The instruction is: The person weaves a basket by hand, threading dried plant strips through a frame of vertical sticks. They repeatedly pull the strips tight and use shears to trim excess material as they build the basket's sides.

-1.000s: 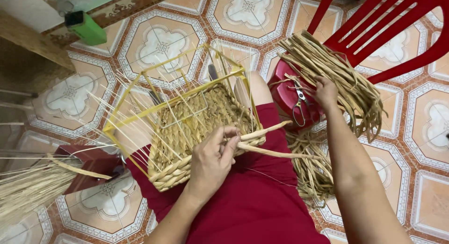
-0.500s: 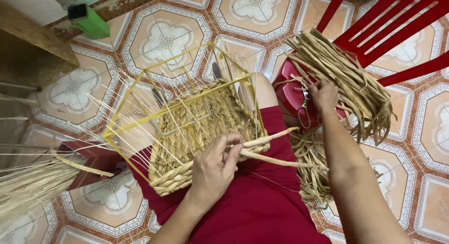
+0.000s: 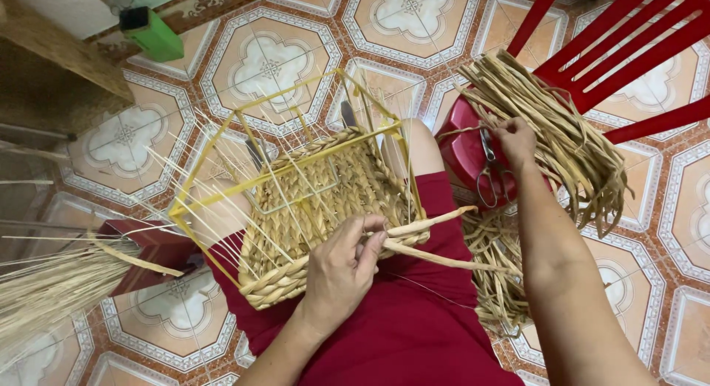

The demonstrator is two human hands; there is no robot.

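A half-woven straw basket on a yellow wire frame rests on my lap. My left hand pinches two loose straw strands at the basket's near edge. My right hand reaches out to a bundle of dried straw strands lying over a red plastic stool, its fingers closed among the strands. A pair of scissors lies on the stool just beside that hand.
A red plastic chair stands at the upper right. More straw strands lie on the patterned tile floor by my right leg. A sheaf of thin pale reeds sits at the left. A green box stands at the top left.
My right hand has shifted slightly along the straw bundle on the stool. My left hand keeps its pinch on the strands at the basket edge.
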